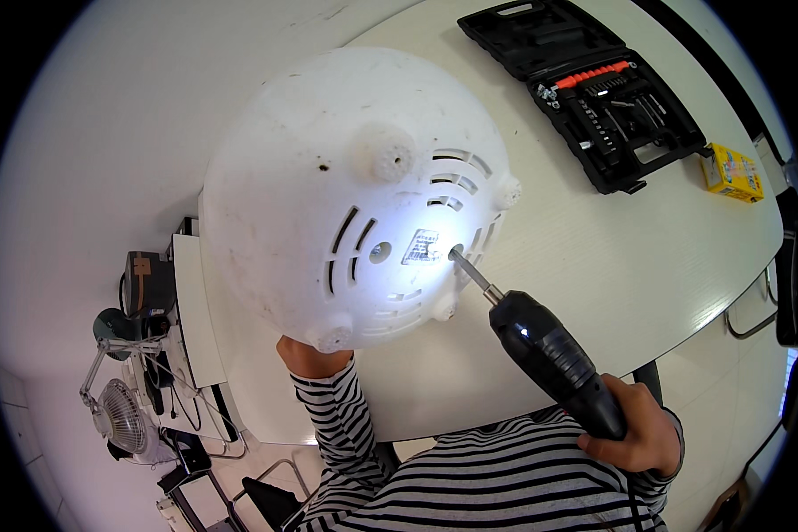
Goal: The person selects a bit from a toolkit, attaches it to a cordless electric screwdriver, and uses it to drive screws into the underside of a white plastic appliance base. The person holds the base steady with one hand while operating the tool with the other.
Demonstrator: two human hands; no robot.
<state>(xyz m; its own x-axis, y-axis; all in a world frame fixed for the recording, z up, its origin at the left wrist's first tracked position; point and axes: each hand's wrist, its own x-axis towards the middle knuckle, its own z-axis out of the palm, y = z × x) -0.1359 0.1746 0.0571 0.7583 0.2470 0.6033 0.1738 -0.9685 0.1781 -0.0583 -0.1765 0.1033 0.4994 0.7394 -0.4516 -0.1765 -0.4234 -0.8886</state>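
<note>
A white, dome-shaped plastic appliance base [284, 195] is tilted up, its underside with vent slots, rubbery feet, a small label and recessed screw holes facing me. My left hand [314, 358] holds it from below at the near edge; most of the fingers are hidden behind it. In my right hand [638, 430] is a black cordless electric screwdriver [545, 348], gripped at its rear end. Its long bit points up and left, with the tip at the right-hand screw hole. Light shines on the plastic around the label. Whether the bit touches a screw cannot be seen.
An open black tool case [607, 111] with bits, sockets and a red-orange tool lies at the table's far right. A yellow box [732, 174] stands beside it. The white table [594, 257] has a curved edge. Left, beyond it, are a fan [122, 417] and a desk lamp arm [89, 377].
</note>
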